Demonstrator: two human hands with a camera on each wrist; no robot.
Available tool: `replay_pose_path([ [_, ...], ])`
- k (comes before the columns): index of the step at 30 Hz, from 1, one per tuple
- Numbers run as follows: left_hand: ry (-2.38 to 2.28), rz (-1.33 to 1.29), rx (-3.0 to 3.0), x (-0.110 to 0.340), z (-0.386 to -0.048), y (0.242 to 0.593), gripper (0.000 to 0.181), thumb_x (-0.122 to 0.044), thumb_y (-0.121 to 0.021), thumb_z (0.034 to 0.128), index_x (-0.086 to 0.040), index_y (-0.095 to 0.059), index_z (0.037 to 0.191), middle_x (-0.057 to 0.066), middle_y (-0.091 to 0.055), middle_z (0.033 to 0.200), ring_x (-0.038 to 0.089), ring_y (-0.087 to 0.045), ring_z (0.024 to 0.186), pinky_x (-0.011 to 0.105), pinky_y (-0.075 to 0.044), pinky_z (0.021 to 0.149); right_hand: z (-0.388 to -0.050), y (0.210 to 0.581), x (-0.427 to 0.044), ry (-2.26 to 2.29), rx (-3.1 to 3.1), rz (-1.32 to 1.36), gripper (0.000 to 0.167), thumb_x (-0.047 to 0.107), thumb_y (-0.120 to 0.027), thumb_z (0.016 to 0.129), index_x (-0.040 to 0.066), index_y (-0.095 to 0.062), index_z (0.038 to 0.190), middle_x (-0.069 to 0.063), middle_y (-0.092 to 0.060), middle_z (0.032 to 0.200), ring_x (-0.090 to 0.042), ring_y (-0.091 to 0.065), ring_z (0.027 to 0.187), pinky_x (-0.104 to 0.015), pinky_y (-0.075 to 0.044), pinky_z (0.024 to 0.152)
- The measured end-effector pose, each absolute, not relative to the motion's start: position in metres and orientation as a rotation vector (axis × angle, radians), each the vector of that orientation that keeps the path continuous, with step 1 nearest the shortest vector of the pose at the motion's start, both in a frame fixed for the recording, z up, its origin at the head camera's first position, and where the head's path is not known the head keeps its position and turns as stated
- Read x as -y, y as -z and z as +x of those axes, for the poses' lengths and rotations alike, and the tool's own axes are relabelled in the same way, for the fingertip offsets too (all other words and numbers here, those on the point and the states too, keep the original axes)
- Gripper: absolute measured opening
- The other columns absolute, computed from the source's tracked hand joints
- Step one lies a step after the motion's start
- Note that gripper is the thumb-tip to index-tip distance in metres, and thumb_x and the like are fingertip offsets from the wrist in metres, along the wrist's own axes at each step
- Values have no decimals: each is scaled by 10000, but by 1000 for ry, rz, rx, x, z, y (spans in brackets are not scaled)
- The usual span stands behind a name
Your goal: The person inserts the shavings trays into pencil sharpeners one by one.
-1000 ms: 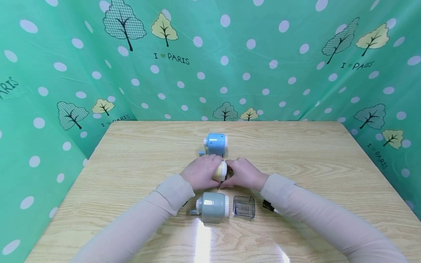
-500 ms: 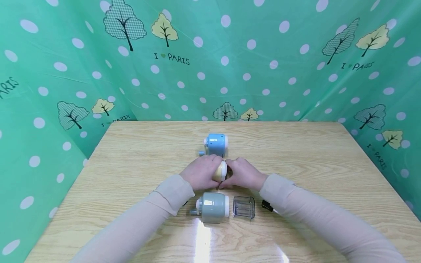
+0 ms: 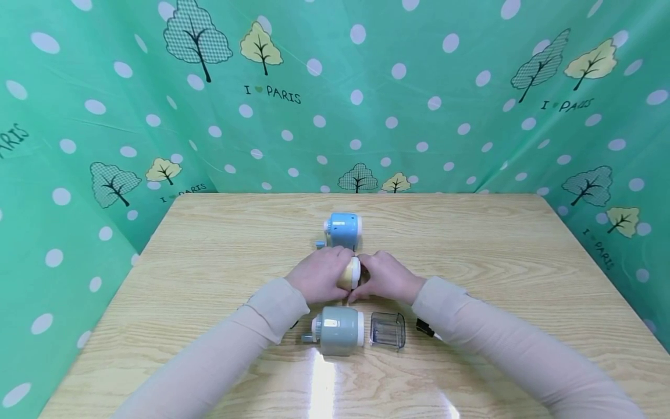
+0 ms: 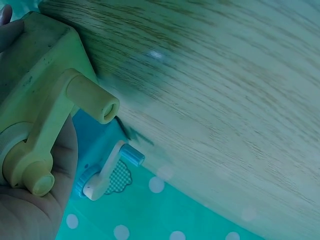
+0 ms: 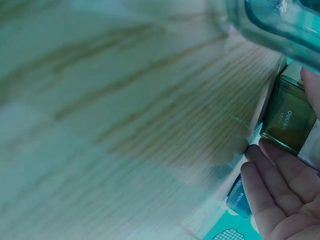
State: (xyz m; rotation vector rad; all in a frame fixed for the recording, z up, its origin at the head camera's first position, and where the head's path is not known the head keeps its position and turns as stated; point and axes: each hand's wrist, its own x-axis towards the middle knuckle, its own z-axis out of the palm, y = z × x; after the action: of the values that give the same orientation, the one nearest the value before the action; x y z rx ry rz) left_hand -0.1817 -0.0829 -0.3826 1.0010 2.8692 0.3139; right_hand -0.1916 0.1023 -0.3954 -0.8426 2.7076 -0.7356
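The left hand [image 3: 320,274] grips a yellow crank sharpener [image 3: 345,277], its fingers curled over the body. In the left wrist view the sharpener's crank [image 4: 52,112] faces the camera, and the palm [image 4: 30,215] lies beneath. At the sharpener's white end is the right hand [image 3: 388,278]. The right wrist view shows that hand [image 5: 285,200] with thumb and a finger on opposite sides of a clear, dark-looking bin [image 5: 287,117] at this end; its other fingers extend fairly straight. How far the bin sits inside the body cannot be told.
A blue sharpener [image 3: 344,228] stands just beyond the hands. Nearer the body lie a grey-green sharpener [image 3: 339,330] and, to its right, a loose clear bin [image 3: 387,330]. A black object [image 3: 425,327] is partly under the right sleeve. Behind the table hangs a green dotted curtain [image 3: 356,96].
The right hand's thumb and wrist have shifted very slightly left. The left hand and the sharpener look unmoved.
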Motion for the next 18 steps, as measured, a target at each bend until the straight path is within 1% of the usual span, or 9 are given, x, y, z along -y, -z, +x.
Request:
replay_pose_path([
  [4, -307, 992, -2870, 83, -181, 381, 593, -353, -836, 784, -84, -550, 1228, 40, -619, 1108, 174, -581, 967, 322, -524, 886, -192, 394, -101, 729, -2697, -813, 613, 437, -895, 638, 77, -652, 1071, 0, -720, 882, -49, -588, 695, -202, -501, 624],
  [11, -283, 1005, -2883, 84, -179, 379, 740, -379, -835, 774, -74, -494, 1356, 53, -606, 1163, 194, -572, 1017, 327, -531, 904, -191, 393, -100, 721, -2689, -772, 662, 422, -897, 642, 62, -633, 1131, -29, -730, 933, -50, -616, 733, -216, -522, 659],
  [18, -278, 1062, -2900, 87, -178, 379, 782, -362, -838, 768, -49, -465, 1379, 76, -582, 1200, 214, -572, 1047, 333, -537, 919, -190, 392, -104, 752, -2655, -785, 729, 409, -902, 641, 53, -608, 1205, -22, -724, 965, -62, -612, 748, -213, -521, 665],
])
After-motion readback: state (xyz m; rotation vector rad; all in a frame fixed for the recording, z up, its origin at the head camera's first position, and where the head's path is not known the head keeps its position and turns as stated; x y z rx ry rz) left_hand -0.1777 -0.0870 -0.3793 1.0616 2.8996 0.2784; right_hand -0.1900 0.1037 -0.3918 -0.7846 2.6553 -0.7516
